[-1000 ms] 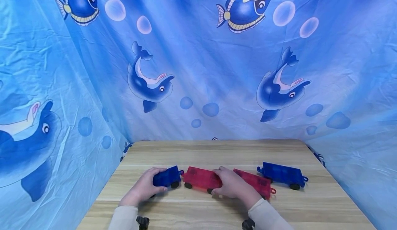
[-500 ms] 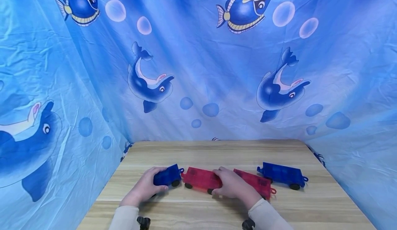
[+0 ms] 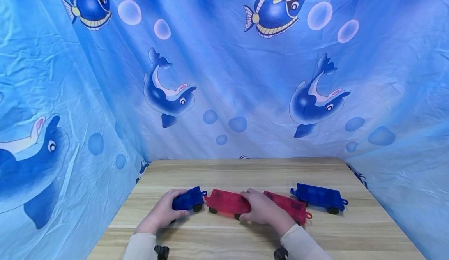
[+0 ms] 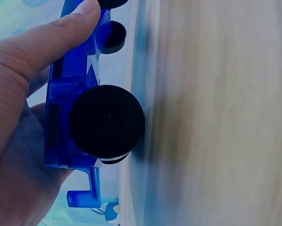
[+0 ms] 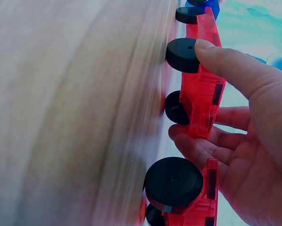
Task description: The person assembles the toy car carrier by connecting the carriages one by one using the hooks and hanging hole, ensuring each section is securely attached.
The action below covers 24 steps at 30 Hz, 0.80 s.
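In the head view my left hand point(image 3: 164, 212) grips a blue toy train wagon point(image 3: 188, 199) by its left end, thumb along the near side. The left wrist view shows that wagon's black wheels and a hook point(image 4: 84, 197) at its end. My right hand point(image 3: 261, 208) holds a red wagon point(image 3: 227, 202) at its right end, with the thumb by a black wheel point(image 5: 183, 55). The blue wagon's ring lies right at the red wagon's left hook; whether they are linked I cannot tell. A second red wagon point(image 3: 285, 206) sits partly behind my right hand and wrist.
Another blue wagon point(image 3: 319, 197) stands apart at the right, with a hook and a ring at its ends. All wagons are on a wood-grain table point(image 3: 224, 240). A blue sea-themed curtain point(image 3: 224, 76) encloses the back and sides.
The left blue wagon's right end has shifted up very slightly beside the red wagon's hook. Both hands keep their grips, and the other wagons have not moved.
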Tool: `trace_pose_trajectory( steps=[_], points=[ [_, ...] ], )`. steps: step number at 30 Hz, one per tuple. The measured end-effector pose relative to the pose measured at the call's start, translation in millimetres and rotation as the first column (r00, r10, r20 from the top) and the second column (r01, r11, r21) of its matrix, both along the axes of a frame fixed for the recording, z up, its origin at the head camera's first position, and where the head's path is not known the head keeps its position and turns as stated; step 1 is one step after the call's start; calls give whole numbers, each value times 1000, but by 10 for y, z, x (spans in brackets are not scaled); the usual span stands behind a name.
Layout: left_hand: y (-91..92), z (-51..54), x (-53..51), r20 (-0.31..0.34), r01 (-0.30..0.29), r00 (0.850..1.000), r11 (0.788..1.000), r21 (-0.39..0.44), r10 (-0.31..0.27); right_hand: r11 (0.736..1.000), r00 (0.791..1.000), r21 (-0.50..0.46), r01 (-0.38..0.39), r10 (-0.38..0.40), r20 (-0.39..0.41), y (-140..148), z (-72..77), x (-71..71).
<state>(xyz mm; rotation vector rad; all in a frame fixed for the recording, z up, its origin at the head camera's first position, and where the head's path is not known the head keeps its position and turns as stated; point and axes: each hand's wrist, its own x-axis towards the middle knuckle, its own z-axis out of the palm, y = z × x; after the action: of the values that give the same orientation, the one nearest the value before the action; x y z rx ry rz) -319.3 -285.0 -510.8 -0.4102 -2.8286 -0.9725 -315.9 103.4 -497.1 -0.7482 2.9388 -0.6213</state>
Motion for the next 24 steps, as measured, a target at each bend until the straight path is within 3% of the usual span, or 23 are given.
trace_pose_trajectory(
  steps=[8, 13, 17, 24],
  points=[
    [-42, 21, 31, 19, -16, 1000, 999, -40, 17, 1000, 1000, 11, -8, 8, -2, 8, -24, -17],
    [-63, 4, 16, -4, -7, 1000, 998, -63, 7, 1000, 1000, 7, -9, 9, 15, 14, -19, -9],
    [-84, 0, 12, -9, 20, 1000, 1000, -22, -21, 1000, 1000, 6, -14, 14, 15, 20, -28, -15],
    [-103, 33, 34, 54, 61, 997, 997, 43, -63, 1000, 1000, -7, -11, 11, 25, 25, -41, -23]
  ],
)
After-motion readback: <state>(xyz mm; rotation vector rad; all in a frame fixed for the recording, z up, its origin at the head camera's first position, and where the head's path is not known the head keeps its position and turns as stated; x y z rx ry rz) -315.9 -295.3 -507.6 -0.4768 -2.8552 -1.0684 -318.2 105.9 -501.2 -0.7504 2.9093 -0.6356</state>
